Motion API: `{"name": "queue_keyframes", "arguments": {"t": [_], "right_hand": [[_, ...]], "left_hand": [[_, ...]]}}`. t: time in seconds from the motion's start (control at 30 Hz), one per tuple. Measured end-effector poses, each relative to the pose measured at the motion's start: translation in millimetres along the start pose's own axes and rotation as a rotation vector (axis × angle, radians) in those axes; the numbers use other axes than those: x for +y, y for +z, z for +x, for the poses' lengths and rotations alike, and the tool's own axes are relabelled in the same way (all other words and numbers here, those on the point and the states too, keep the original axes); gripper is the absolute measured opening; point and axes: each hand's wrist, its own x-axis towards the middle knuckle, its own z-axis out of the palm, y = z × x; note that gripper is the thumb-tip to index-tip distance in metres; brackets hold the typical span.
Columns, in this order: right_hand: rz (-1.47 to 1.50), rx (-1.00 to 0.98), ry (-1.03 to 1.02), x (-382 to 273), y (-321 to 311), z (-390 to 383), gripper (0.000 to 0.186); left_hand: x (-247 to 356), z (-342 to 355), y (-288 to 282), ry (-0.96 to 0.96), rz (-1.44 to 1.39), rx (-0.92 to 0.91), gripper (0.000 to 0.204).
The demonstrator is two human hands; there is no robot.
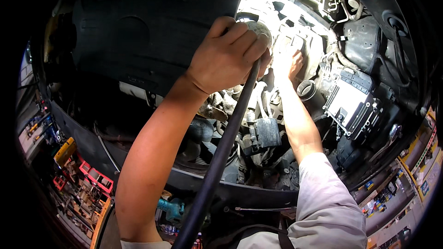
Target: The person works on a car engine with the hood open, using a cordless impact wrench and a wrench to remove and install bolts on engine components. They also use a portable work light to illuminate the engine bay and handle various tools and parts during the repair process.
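The person reaches up into the underside of a raised car; the left hand [228, 55] is clenched, its fingers [242, 41] wrapped tight round the top of a long black bar [221, 152], which slants down from the fist toward the lower edge of the view, passing in front of the engine parts; the bar's upper end is hidden inside the fist, just beside a pale, brightly lit metal housing [295, 27]. The right hand [290, 62] lies flat against that housing, fingers spread narrow and pressed to the metal, holding nothing that I can make out, though the glare there is strong and the fingertips wash out. A grey sleeve [323, 193] covers the right upper arm; the left arm is bare. To the left of the fist hangs a broad black underbody panel [152, 32]; to the right of the right forearm sits a ribbed grey box [350, 101] with a round black cap [307, 90] near it. Far below, red trays [94, 175] and a teal tool [171, 208] lie on the workshop floor.
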Motion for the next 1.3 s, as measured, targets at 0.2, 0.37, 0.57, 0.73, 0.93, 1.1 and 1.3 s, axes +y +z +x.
{"name": "queue_keyframes", "arguments": {"t": [0.2,0.37,0.57,0.73,0.93,1.1,1.3], "right_hand": [[0.033,-0.170,-0.015,11.6,6.3,7.7,0.049],[0.268,-0.401,0.026,9.3,-14.8,24.8,0.044],[0.369,-0.632,0.056,24.6,-18.6,44.0,0.043],[0.393,-0.656,-0.051,23.5,-28.0,47.2,0.045],[0.219,-0.723,-0.053,29.3,-17.8,49.2,0.058],[0.281,-0.883,0.031,21.2,-35.7,57.1,0.067],[0.216,-0.868,0.065,10.2,-48.2,59.5,0.073]], "left_hand": [[-0.5,2.1,1.9,0.008,-0.031,0.028,0.016],[-0.8,2.1,0.3,0.011,-0.021,0.041,0.017],[0.3,5.2,3.7,0.034,-0.007,0.064,0.019],[-1.6,1.7,5.0,0.038,0.001,0.064,0.019],[-0.4,1.2,0.7,0.049,0.020,-0.046,0.025],[-1.1,0.1,-0.6,0.033,0.014,-0.072,0.026],[-0.4,3.2,3.5,0.034,-0.019,0.061,0.019]]}}
